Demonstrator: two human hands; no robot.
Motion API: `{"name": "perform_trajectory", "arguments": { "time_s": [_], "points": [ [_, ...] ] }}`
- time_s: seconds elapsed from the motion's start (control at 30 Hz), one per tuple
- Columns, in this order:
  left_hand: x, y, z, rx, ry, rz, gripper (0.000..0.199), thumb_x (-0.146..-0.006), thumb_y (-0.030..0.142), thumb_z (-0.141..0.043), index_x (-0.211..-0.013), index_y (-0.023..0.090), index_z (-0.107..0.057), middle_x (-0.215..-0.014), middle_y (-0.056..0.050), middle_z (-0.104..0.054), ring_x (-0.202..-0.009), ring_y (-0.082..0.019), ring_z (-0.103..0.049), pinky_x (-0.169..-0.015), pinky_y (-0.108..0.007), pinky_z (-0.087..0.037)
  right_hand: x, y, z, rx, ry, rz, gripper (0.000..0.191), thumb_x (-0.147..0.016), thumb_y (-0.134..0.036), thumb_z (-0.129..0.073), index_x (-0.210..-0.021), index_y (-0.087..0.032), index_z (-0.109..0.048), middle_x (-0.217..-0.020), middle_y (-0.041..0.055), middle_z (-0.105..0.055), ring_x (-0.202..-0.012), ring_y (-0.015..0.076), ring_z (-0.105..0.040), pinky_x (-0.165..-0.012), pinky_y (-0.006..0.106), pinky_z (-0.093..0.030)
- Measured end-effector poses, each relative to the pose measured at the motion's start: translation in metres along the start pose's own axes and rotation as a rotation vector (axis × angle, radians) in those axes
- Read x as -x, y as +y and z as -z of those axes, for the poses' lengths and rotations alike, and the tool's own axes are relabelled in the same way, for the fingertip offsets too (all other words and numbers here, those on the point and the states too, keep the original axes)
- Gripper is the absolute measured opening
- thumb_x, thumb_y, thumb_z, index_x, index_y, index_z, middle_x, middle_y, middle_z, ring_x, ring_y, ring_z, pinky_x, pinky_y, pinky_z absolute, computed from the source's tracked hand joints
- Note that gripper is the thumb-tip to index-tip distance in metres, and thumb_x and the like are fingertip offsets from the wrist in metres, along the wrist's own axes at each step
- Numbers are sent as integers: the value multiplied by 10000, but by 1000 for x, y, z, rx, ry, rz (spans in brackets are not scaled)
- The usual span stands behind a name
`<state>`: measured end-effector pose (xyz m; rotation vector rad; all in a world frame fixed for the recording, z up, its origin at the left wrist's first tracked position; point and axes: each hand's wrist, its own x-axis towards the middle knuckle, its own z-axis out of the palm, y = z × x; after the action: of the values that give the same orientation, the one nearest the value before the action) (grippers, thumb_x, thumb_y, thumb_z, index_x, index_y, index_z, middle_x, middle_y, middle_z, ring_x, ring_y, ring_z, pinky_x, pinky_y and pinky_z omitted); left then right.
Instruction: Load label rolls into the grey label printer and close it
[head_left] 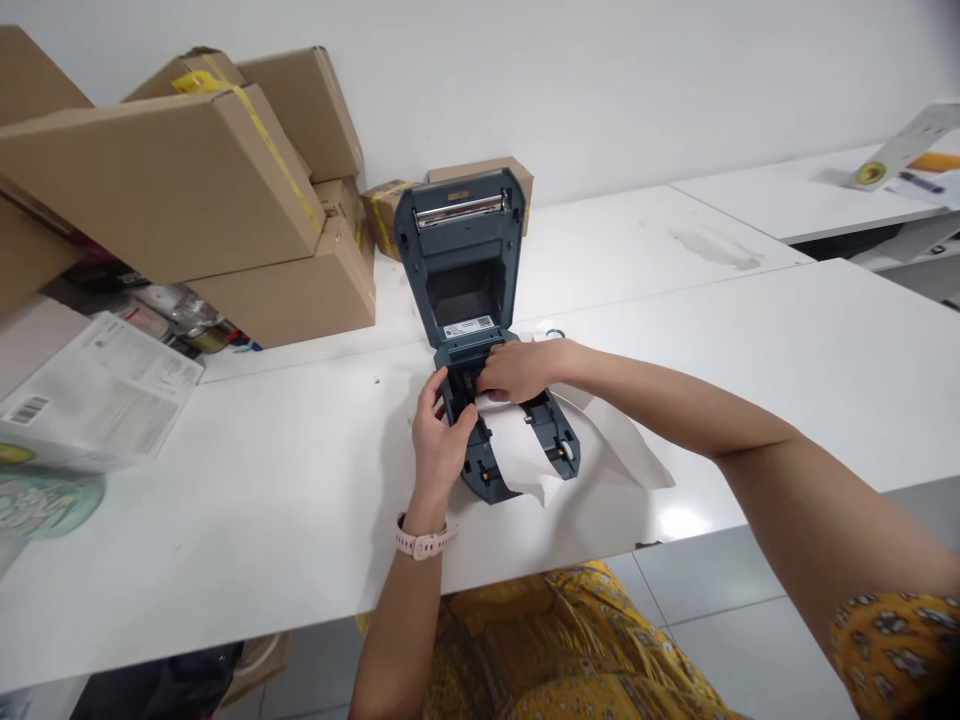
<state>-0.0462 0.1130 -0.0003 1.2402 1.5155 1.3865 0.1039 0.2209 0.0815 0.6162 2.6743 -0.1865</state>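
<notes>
- Printer point(472, 343), dark, lid point(466, 250) raised: base under both hands, lid beyond them.
- Left hand point(441, 432): thumb and fingers spread, touching the base's left side.
- Right hand point(521, 370): fingers curled down into the base; fingertips hidden, cannot tell what they pinch.
- Paper strip point(519, 447), white: emerging from below the right hand.
- Cardboard boxes point(289, 292), stacked: beyond the left hand, to its left.
</notes>
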Motion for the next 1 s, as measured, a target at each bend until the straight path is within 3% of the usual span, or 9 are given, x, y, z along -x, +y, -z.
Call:
{"name": "perform_trajectory", "arguments": {
  "time_s": [0.17,0.27,0.4,0.53,0.6,0.7,0.8,0.9,1.0],
  "points": [
    [-2,0,6,53,-33,-5,836,-830,179,-717,-1591,310,-397,-1520,-117,-588,-1415,-299,-584,-1156,-450,-511,2,5,5,-62,-35,35,526,-841,-218,-686,-1367,-198,-675,-1141,103,-789,-1013,278,-719,-847,359,-484],
    [-3,-2,11,94,-73,-4,895,-842,200,-727,-1633,307,-320,-1508,-138,-599,-1414,-299,-590,-1121,-420,-539,21,18,10,-301,3,165,551,-879,-236,-677,-1424,-174,-621,-1175,89,-774,-1010,221,-720,-837,310,-526],
    [-1,0,11,117,-78,15,834,-858,248,-738,-1611,285,-381,-1480,-142,-627,-1386,-299,-616,-1119,-421,-548,87,51,-1,-773,379,345,543,-939,-474,-695,-1407,-209,-616,-1277,104,-739,-1123,210,-704,-931,339,-559],
    [2,5,7,73,-37,51,752,-861,250,-737,-1564,291,-472,-1417,-126,-682,-1318,-300,-667,-1123,-470,-552,160,82,-46,-1022,742,267,491,-806,-589,-821,-1144,-254,-698,-1050,84,-786,-912,222,-751,-854,429,-592],
    [3,6,7,37,-29,65,727,-869,217,-708,-1555,315,-488,-1416,-102,-686,-1320,-289,-666,-1144,-486,-538,181,92,-75,-1082,825,155,449,-786,-566,-848,-1078,-260,-697,-1015,87,-784,-912,230,-754,-828,424,-596],
    [4,6,7,8,-35,71,710,-887,186,-654,-1560,328,-479,-1419,-80,-685,-1355,-272,-641,-1162,-488,-526,183,103,-112,-1153,775,-5,430,-782,-508,-858,-1087,-252,-696,-1079,107,-767,-991,250,-735,-824,399,-590],
    [3,4,7,11,-35,63,699,-896,189,-634,-1562,323,-471,-1415,-74,-689,-1350,-259,-647,-1180,-492,-510,160,107,-137,-1159,683,-108,366,-806,-439,-815,-1093,-240,-705,-1142,101,-746,-1103,267,-683,-953,433,-549],
    [3,3,7,19,-36,52,694,-896,198,-630,-1563,304,-467,-1416,-80,-690,-1350,-254,-648,-1192,-488,-498,135,107,-149,-1157,604,-158,332,-815,-375,-774,-1105,-220,-726,-1175,102,-741,-1111,280,-669,-999,464,-527],
    [3,1,9,-3,-60,-3,702,-909,228,-635,-1579,299,-440,-1469,-90,-652,-1383,-257,-623,-1183,-460,-510,127,106,-154,-1165,548,-150,403,-827,-349,-760,-1213,-240,-721,-1283,99,-719,-1184,286,-651,-1055,486,-511]
  ]
}}
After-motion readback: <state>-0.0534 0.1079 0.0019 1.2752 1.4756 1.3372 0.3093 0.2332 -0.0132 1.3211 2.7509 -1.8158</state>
